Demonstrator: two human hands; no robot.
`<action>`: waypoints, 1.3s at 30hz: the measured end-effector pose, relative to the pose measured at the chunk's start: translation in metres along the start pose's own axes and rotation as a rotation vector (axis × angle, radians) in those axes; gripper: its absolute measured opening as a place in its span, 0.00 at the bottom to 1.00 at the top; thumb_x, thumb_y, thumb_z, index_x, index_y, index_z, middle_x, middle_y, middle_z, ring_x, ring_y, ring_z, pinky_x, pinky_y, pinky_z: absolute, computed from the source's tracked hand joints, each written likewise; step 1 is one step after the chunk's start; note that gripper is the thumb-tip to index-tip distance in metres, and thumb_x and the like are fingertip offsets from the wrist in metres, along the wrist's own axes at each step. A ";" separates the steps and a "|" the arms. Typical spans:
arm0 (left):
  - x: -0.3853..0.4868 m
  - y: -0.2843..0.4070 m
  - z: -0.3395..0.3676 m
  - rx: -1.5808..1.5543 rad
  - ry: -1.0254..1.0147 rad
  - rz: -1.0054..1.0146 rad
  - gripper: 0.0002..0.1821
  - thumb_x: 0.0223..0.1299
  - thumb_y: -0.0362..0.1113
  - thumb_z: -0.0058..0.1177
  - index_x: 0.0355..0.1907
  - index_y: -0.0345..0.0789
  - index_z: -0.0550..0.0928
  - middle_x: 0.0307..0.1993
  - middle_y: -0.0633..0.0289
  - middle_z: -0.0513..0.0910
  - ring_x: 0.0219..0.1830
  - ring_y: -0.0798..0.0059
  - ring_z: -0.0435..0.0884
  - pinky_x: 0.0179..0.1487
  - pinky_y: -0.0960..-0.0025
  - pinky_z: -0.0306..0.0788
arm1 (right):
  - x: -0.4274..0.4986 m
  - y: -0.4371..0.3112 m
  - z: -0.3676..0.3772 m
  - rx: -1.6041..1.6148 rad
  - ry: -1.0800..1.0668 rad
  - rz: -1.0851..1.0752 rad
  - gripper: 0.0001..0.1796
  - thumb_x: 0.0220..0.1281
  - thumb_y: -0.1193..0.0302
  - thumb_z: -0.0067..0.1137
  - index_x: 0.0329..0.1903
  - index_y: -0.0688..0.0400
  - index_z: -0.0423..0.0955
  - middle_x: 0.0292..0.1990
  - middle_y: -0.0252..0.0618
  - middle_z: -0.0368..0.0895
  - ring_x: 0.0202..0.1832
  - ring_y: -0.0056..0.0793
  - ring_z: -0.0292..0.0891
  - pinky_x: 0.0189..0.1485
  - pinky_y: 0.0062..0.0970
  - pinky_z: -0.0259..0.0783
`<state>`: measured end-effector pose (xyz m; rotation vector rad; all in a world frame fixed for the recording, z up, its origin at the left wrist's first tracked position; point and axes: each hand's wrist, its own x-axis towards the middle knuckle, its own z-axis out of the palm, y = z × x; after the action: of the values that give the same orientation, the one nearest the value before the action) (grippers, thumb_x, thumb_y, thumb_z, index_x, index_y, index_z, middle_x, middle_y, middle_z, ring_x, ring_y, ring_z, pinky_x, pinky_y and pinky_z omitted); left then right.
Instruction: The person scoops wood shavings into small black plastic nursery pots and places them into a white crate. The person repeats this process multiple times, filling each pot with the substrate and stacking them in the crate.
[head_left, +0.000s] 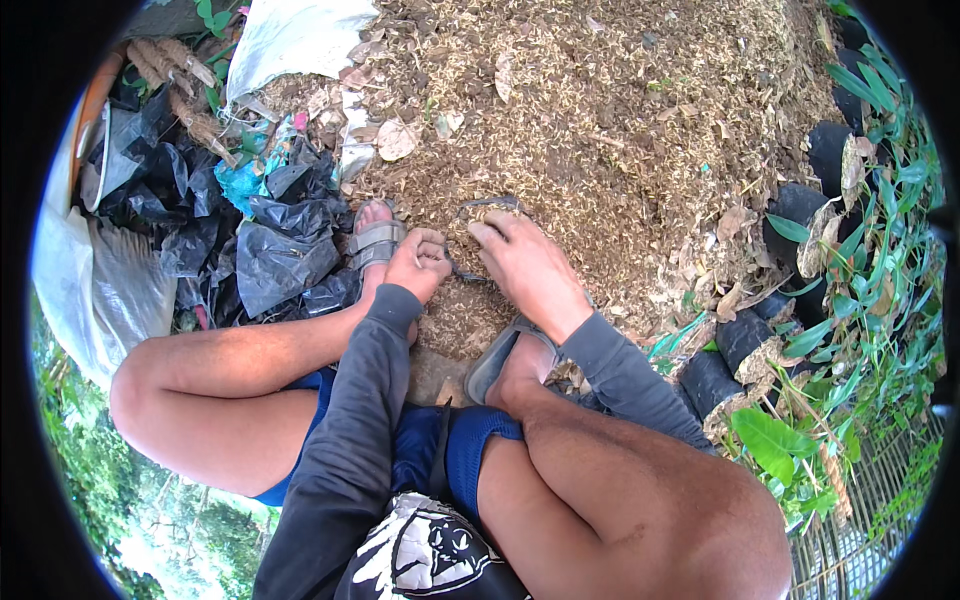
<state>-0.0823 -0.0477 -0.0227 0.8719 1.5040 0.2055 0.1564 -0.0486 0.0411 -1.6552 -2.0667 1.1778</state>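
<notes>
A black plastic bag (471, 277) stands between my feet, with only parts of its dark rim showing. It blends into the brown soil and husk mix (600, 172) around it. My left hand (421, 262) is at the bag's left side, fingers curled against the rim with the thumb near it. Over the bag's right side reaches my right hand (529, 262), its fingers bent down at the mix near the far rim. Whether those fingertips pinch anything is hidden. The lower part of the bag cannot be seen.
Crumpled black plastic bags (289, 251) lie to the left, by a blue plastic scrap (244, 180). A white sack (296, 45) lies at the upper left. Several filled black bags (742, 337) line the right side beside green plants (862, 300). My sandalled feet (375, 240) flank the bag.
</notes>
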 end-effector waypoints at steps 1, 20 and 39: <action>0.002 0.000 -0.004 -0.121 -0.021 -0.044 0.21 0.70 0.26 0.63 0.64 0.34 0.78 0.47 0.64 0.82 0.44 0.79 0.83 0.47 0.73 0.82 | -0.001 -0.002 0.006 -0.053 -0.004 -0.069 0.25 0.69 0.74 0.60 0.68 0.57 0.76 0.68 0.45 0.76 0.68 0.52 0.74 0.67 0.43 0.79; 0.000 0.007 0.012 -0.014 0.134 0.130 0.24 0.63 0.38 0.77 0.57 0.34 0.83 0.46 0.67 0.83 0.39 0.82 0.80 0.43 0.74 0.78 | -0.038 0.044 0.008 -0.310 -0.131 -0.323 0.34 0.74 0.69 0.51 0.82 0.48 0.64 0.82 0.33 0.63 0.85 0.35 0.55 0.84 0.40 0.60; 0.011 0.022 0.032 0.516 0.341 0.355 0.31 0.51 0.44 0.81 0.53 0.33 0.82 0.46 0.55 0.83 0.44 0.61 0.82 0.54 0.60 0.77 | -0.028 0.045 0.030 -0.130 0.126 -0.144 0.29 0.67 0.74 0.59 0.72 0.50 0.74 0.62 0.39 0.77 0.66 0.41 0.75 0.65 0.40 0.79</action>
<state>-0.0430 -0.0378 -0.0235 1.5840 1.7413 0.2375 0.1788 -0.0858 -0.0023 -1.5613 -2.1814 0.8877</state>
